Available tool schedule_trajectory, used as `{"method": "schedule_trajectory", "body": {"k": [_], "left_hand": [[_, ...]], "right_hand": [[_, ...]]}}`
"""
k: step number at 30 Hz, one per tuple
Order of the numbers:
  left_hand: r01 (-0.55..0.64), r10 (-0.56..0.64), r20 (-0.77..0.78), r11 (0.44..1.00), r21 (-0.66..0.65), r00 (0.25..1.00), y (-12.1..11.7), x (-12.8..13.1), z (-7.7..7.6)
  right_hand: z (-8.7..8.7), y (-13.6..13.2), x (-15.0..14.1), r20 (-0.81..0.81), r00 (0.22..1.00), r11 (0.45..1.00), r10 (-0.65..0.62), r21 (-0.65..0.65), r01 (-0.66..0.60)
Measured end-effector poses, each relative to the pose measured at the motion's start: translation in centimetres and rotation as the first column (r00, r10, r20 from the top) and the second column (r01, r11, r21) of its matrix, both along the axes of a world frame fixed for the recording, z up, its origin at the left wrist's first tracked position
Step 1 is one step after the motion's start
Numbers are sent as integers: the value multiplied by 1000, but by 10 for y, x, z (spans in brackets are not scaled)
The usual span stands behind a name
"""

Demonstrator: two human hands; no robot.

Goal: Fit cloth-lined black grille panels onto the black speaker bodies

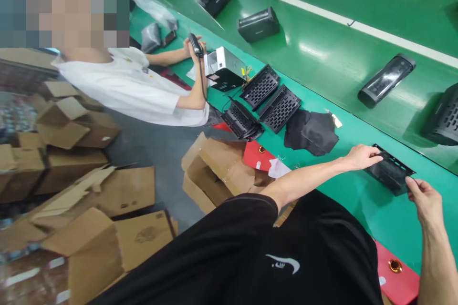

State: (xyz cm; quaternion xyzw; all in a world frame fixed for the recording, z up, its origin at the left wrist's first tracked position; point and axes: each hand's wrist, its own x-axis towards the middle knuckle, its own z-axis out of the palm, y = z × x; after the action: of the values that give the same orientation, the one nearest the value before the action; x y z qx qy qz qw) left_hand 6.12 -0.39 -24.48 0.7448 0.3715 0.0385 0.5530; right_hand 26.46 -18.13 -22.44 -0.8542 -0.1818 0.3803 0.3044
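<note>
On green bench (pixel 352 126), black slotted grille (pixel 390 171), left hand (pixel 363 157), right hand (pixel 424 200), clamping it

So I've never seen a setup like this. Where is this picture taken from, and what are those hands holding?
It comes from one camera on the person's head, tilted and looking down past their black shirt. Their bare left hand and right hand hold a black slotted grille panel by its edges, over a green workbench. Nearby lie more grilles and black cloth. Farther along, a co-worker holds a corded black handheld tool.
</note>
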Motion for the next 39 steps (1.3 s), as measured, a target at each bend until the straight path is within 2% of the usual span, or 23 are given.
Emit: {"method": "schedule_trajectory", "body": {"k": [2, 4, 7, 9, 11, 15, 17, 19, 21, 23, 26, 28, 29, 33, 39], "left_hand": [[75, -56, -145, 989, 130, 988, -1, 9, -8], [123, -68, -240, 967, 223, 968, -2, 12, -15], [51, 38, -289, 954, 296, 957, -4, 10, -24], [2, 89, -299, 957, 291, 950, -3, 8, -28], [17, 69, -314, 964, 264, 947, 0, 9, -30], [-2, 50, -294, 987, 164, 955, 8, 9, -24], [-51, 60, -191, 997, 53, 980, 12, 4, -17], [-97, 91, -48, 985, -140, 995, 14, -2, -6], [-130, 162, 57, 920, -370, 985, 14, -9, 6], [-139, 243, 121, 824, -550, 962, 13, -17, 20], [-103, 342, 213, 709, -698, 915, 8, -27, 39], [-78, 383, 256, 673, -735, 888, 4, -33, 50], [-72, 391, 271, 673, -737, 880, 2, -36, 54], [-97, 412, 315, 724, -683, 855, -6, -41, 65], [-128, 388, 316, 783, -609, 866, -12, -42, 76]], "right_hand": [[-16, 13, 12, 190, 980, 996, 51, -83, -36], [-29, 19, 19, 301, 952, 993, 54, -117, -19], [-37, 15, 21, 368, 929, 994, 43, -106, -4], [-39, 10, 18, 380, 922, 995, 76, -83, -48], [-38, 8, 15, 358, 930, 997, 79, -44, -68], [-35, 13, 15, 250, 968, 1000, -22, 2, 23], [-29, 14, 16, 158, 985, 998, -67, 28, 64], [-17, 11, 15, 36, 994, 992, -104, 72, 101], [1, 6, 10, -126, 977, 974, -173, 123, 188], [22, -1, 3, -286, 921, 936, -266, 152, 318], [53, -12, -11, -415, 838, 876, -354, 166, 452], [69, -18, -21, -439, 822, 855, -362, 195, 481], [75, -21, -25, -442, 820, 845, -364, 214, 490], [87, -29, -39, -435, 821, 817, -370, 268, 511], [91, -37, -48, -430, 820, 805, -377, 286, 520]]}}
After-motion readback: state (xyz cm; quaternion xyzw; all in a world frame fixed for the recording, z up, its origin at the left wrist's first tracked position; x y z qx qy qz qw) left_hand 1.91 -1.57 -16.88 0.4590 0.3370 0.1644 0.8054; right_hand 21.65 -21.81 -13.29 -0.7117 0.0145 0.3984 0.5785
